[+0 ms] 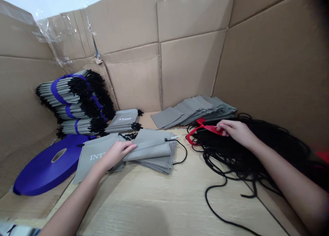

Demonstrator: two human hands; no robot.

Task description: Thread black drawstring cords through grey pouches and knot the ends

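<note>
Left hand, thumb and fingers clamped on the gray pouch, is nearer; rightward, a thin rod runs from the pouch's edge to the right hand, pinched on it.

Slim bare forearms, bare left hand, bare right hand

Pouches are grey with white lettering, cords black, the cloth strip red, the roll purple.
</note>
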